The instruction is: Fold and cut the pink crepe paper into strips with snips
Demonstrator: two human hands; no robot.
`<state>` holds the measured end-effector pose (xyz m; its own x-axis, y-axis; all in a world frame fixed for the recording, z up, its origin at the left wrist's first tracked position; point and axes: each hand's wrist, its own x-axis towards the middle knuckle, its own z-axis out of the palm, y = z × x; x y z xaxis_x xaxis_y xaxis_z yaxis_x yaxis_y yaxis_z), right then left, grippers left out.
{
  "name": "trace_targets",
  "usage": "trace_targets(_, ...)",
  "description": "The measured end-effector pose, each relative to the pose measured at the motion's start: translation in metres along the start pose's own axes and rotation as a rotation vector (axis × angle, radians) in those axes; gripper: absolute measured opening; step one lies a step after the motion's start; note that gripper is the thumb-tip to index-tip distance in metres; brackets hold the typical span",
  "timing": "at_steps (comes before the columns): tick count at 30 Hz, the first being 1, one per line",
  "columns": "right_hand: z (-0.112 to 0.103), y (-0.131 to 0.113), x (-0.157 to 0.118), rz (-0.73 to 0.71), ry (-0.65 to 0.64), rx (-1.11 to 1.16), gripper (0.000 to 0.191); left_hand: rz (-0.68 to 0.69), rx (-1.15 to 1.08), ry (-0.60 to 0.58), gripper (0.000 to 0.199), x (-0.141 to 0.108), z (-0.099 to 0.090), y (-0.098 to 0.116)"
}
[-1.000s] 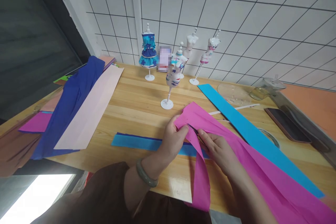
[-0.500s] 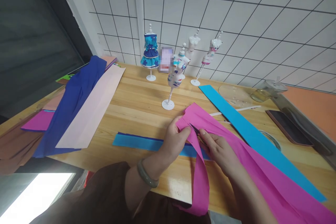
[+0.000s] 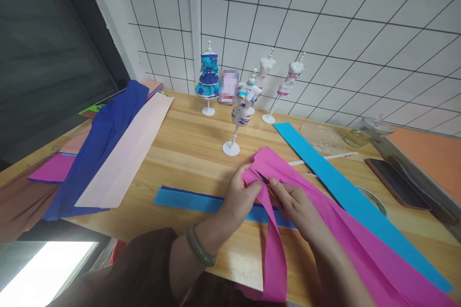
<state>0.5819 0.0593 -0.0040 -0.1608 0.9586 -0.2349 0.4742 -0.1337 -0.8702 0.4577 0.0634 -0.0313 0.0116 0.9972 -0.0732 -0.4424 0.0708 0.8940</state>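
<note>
My left hand [image 3: 240, 197] pinches the upper left end of a bright pink crepe-like sheet [image 3: 324, 211], thumb on top. In my right hand [image 3: 293, 201] is a small pair of scissors [image 3: 262, 177], its dark blades lying over the pink sheet just beside my left thumb. A narrow cut strip [image 3: 275, 254] of the same pink hangs down between my forearms over the table's front edge. Beneath both hands lies a blue strip [image 3: 190, 199] with a darker blue edge. The scissors' handles are mostly hidden by my right fingers.
Several small white mannequins stand at the back, one [image 3: 241, 115] nearest me and one in a blue dress [image 3: 208, 79]. A long blue strip [image 3: 309, 158], a phone [image 3: 398, 183] and a tape roll [image 3: 372, 201] lie right. Dark blue [image 3: 104, 139] and pale pink sheets [image 3: 129, 148] lie left.
The scissors' blades have shifted slightly left across the pink sheet and look closer together. The whole view has tilted a little upward; both hands keep their hold.
</note>
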Motion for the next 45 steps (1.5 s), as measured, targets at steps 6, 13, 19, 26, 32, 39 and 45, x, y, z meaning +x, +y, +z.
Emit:
trace_targets(6,0.001,0.004,0.002,-0.018,-0.009,0.058,0.050,-0.001,-0.017,-0.007,0.029,0.000,0.000,0.000)
trace_targets(13,0.001,0.007,0.006,-0.044,-0.016,0.057,0.050,0.002,-0.030,0.001,0.031,-0.001,0.000,-0.001)
trace_targets(19,0.000,0.007,0.004,-0.050,-0.011,0.053,0.048,-0.002,-0.029,0.001,0.031,0.000,0.000,-0.001)
trace_targets(26,0.000,0.003,0.008,-0.066,-0.007,0.008,0.048,0.015,-0.023,-0.028,0.034,0.000,0.000,-0.003)
trace_targets(32,0.002,0.005,0.012,-0.035,0.002,0.026,0.048,0.018,-0.023,-0.026,0.032,0.001,0.000,-0.002)
trace_targets(39,0.005,0.008,0.015,0.010,0.018,0.082,0.049,0.003,-0.044,-0.048,0.022,-0.001,0.001,0.000)
trace_targets(45,0.004,0.003,0.009,-0.006,0.055,0.076,0.048,-0.001,-0.031,-0.049,0.026,-0.001,0.000,0.000)
